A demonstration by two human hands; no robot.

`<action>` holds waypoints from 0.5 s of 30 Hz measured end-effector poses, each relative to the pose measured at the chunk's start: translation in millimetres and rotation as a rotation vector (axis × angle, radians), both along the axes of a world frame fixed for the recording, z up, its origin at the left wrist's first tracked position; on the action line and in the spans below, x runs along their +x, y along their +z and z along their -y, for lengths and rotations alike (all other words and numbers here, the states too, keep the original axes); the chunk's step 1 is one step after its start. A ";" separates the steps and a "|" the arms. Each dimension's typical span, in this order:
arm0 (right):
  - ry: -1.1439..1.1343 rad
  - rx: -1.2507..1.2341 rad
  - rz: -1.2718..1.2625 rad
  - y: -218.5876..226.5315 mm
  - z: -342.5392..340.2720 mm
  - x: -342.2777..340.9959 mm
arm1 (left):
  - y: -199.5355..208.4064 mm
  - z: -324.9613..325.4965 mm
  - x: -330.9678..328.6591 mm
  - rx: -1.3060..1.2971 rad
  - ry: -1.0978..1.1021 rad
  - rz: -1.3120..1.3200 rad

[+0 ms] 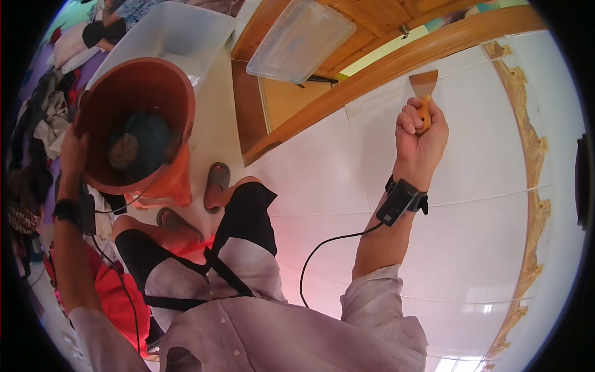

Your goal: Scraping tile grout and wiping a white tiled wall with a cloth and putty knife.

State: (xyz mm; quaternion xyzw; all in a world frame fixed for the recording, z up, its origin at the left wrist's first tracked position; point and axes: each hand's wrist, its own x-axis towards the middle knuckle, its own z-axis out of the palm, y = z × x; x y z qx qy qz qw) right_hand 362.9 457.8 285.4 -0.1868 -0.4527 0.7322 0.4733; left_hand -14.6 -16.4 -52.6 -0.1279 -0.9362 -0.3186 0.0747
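Observation:
My right hand (421, 130) is wrapped around the wooden handle of a putty knife (424, 84), its flat blade pointing away from me in front of a white tiled surface (384, 161). Whether the blade touches the tiles I cannot tell. On the left, my left hand (74, 152) grips the side of a reddish-brown bucket (133, 77) near its rim, and the bucket tilts so that its mouth faces me. Inside lie a dark greenish mass (149, 136) and a brownish lump (124, 150), their kind unclear. Some of my left fingers are hidden.
A rough, tan, crumbly strip (533, 146) edges the tiles at right. Beyond them run a wooden frame (372, 77) and a wooden door, with a clear plastic lid (300, 40) before it. A translucent bin (180, 34) stands behind the bucket. Heaped clothes (52, 118) lie far left.

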 end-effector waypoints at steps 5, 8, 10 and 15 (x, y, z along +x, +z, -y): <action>0.012 0.038 0.012 2.1 2.9 14.5 | 7.0 -7.2 4.2 0.060 -0.105 -0.062; -0.018 0.037 0.037 4.4 6.2 5.5 | 7.1 -5.3 5.4 0.020 -0.012 0.002; -0.035 0.042 0.061 0.7 6.4 14.8 | 1.9 -6.1 4.8 0.070 -0.040 -0.031; 0.009 0.040 0.082 3.5 -3.5 7.8 | 4.8 -11.0 6.8 0.075 -0.019 -0.033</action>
